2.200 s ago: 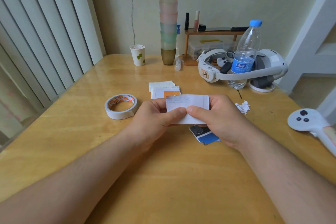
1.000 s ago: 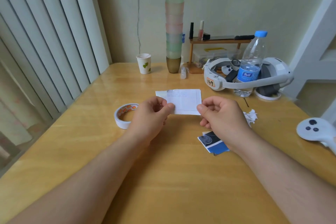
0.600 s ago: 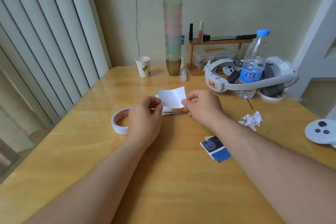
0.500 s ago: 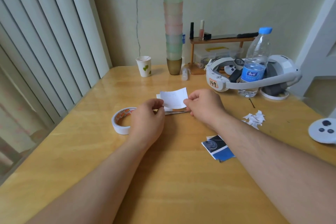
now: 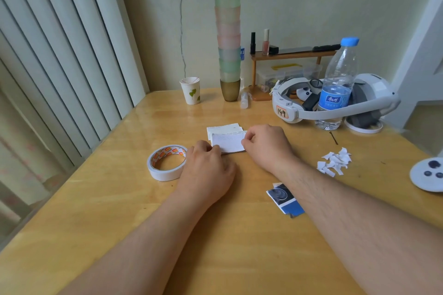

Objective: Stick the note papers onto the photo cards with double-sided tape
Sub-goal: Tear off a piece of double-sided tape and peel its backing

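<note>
Lowered from mid-air, the note (image 5: 229,142) now lies flat on the card pile (image 5: 224,130) at table (image 5: 119,199) centre. Left hand (image 5: 206,170) and right hand (image 5: 266,146) pinch its sides; tape (image 5: 166,161) sits just left.

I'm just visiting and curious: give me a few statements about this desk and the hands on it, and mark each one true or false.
1. The tape roll lies flat on the table, to the left of the left hand. True.
2. Both hands are at the white note paper. True; the right hand pinches its right edge.
3. The water bottle has a red cap. False; the cap is blue.
4. The paper scraps sit inside the paper cup. False; they lie on the table, right of the right hand.
5. The blue photo cards lie beside the right forearm. True.
</note>
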The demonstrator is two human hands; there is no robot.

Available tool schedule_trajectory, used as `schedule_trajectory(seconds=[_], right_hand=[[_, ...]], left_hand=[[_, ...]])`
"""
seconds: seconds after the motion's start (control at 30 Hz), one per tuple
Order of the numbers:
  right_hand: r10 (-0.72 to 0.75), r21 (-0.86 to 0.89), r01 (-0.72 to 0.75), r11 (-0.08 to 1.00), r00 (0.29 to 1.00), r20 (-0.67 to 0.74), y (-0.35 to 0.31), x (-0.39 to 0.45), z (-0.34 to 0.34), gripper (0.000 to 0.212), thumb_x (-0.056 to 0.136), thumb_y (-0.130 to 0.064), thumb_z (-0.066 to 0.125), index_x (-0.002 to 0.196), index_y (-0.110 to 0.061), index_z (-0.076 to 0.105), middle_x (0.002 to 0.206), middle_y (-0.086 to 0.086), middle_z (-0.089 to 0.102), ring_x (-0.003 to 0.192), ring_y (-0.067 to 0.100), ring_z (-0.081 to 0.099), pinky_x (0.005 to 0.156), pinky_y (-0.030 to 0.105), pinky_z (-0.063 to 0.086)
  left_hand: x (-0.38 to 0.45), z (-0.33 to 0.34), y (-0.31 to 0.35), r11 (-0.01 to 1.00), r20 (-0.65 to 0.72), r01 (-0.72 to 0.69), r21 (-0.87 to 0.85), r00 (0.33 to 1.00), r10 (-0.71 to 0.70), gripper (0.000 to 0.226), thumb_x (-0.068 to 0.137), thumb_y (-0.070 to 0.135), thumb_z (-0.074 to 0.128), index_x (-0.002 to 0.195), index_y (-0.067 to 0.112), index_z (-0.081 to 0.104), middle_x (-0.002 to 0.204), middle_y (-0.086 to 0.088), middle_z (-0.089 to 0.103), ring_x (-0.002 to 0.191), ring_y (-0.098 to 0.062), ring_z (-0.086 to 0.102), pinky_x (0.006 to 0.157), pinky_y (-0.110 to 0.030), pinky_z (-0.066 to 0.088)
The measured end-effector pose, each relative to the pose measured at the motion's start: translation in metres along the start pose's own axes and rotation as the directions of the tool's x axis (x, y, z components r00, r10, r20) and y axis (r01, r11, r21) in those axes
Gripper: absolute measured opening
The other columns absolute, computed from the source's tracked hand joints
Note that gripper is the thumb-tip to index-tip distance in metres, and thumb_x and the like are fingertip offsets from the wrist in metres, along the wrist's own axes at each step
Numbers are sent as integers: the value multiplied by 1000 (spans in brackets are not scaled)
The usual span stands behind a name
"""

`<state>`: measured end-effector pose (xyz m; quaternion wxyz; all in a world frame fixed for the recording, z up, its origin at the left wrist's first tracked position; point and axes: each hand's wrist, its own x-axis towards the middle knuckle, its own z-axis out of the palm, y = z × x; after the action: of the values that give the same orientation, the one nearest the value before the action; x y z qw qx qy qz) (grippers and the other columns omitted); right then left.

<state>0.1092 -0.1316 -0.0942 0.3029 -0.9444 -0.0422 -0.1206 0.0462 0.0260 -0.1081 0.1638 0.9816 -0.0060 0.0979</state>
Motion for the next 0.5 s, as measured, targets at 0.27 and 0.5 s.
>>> schedule_trajectory(seconds=[0.27,0.5], right_hand=[[-12,-234,24,972,999,53,-9,1,3,16,96,-21,56,93,-13,70,93,9,69,83,29,65,63,31,52],[-52,-341,92,935,991,126,-12,-7,-4,25,106,-25,46,97,-12,65,94,9,59,85,28,54,69,32,42]], left_hand=[[0,2,0,996,-2,-55,66,998,55,47,102,53,48,117,12,64,134,-11,53,123,-34,42,107,-37,31],[-6,-2,4,983,23,-91,158,996,89,50,103,54,44,116,10,64,132,-11,59,122,-34,48,108,-37,29]])
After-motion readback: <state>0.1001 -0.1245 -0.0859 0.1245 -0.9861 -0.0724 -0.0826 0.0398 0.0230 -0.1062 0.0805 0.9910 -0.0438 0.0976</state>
